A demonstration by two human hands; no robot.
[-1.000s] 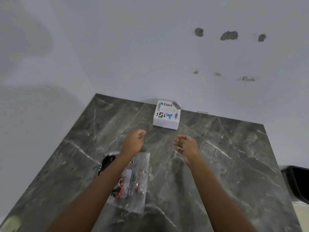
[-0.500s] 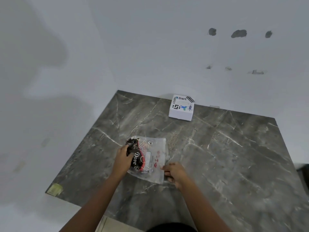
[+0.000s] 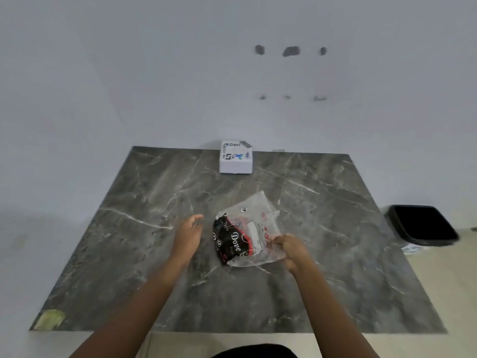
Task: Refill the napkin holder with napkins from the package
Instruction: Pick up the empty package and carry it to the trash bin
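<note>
Head view, dark marbled table (image 3: 144, 254) against a pale wall (image 3: 129, 73). Near left corner of table: small yellow-green patch (image 3: 50, 319), material unclear. Left hand (image 3: 189, 235) hovers above the tabletop just left of the package (image 3: 245, 233); fingers loosely curled and released, holding nothing, a narrow gap between fingertips and the plastic. Package: clear crinkled plastic with red print, a black-and-red "Dove" panel on its left side; lies near table centre, slightly right of the midline. Napkins inside not distinguishable through the plastic. Right hand (image 3: 290, 248) is at the package's near right edge, fingers clenched on the plastic there. White box (image 3: 235, 157) with "Dart" printed on top sits at the far edge of the table, touching or nearly touching the wall, well apart from package and both hands; cannot tell whether it is the holder. Right of the table, on a light floor: black bin (image 3: 423, 224), open top. Wall above the box shows dark chipped marks (image 3: 291, 51).
</note>
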